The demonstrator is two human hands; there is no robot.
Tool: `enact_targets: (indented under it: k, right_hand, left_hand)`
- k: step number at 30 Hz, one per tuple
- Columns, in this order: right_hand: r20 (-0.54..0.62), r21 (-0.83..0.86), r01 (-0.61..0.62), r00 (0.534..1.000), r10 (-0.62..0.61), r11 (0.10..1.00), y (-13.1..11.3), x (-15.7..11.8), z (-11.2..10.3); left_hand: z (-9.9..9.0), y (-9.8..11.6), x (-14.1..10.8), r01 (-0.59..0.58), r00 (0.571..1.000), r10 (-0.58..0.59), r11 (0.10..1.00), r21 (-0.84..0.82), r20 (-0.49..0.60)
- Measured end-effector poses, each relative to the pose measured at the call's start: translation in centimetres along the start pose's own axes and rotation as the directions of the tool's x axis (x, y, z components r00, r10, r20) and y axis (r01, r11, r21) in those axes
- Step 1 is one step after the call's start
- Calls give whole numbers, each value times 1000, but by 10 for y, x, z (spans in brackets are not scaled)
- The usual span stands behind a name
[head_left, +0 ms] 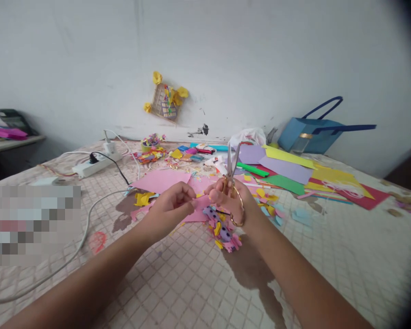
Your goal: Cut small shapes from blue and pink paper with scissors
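My left hand (pixel 173 208) is pinched closed at the left edge of a small pink paper piece (pixel 202 201). Scissors with gold handles (pixel 238 196) hang on my right hand (pixel 229 201), their blades pointing up and away from me. The right fingertips are closed at the other side of the pink piece. Below the right hand lies a purple dotted strip (pixel 225 234) with pink and yellow paper shapes around it. Larger pink sheets (pixel 160 181) lie behind both hands.
A white power strip (pixel 97 164) with cables stands at the left. Coloured sheets (pixel 287 169) and a blue bag (pixel 311 132) are at the back right. Paper scraps (pixel 267 201) lie right of the hands. A glue gun (pixel 216 163) rests behind them.
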State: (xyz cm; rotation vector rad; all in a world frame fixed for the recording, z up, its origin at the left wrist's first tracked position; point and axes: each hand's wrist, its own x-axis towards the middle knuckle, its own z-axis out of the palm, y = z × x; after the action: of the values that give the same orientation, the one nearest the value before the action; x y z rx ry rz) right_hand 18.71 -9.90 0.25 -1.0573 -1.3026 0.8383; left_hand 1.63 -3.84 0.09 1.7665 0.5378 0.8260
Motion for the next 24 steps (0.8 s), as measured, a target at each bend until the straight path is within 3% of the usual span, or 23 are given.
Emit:
enact_targets:
  k: [4,8,12,19,24]
  right_hand:
    - [74,-78,-109,991,115,991,4,-3,-4]
    - [34,-202,-111,992,120,973,5,-5,1]
    - [-11,-209,-123,992,124,970,1,-8,4]
    - [-35,-166,-42,999,37,985,-10,-14,7]
    - [-49,-197,-67,997,58,978,-14,-15,9]
  left_hand:
    - [1,-3,0,-18,1000,17,1000,11,24]
    - [-1,-3,-3,-43,999,42,999,24,16]
    - [-2,-1,-4,-70,998,70,997,45,7]
    - [-3,10,-3,-54,998,53,917,396,15]
    - [1,17,-5,-25,1000,30,908,418,-5]
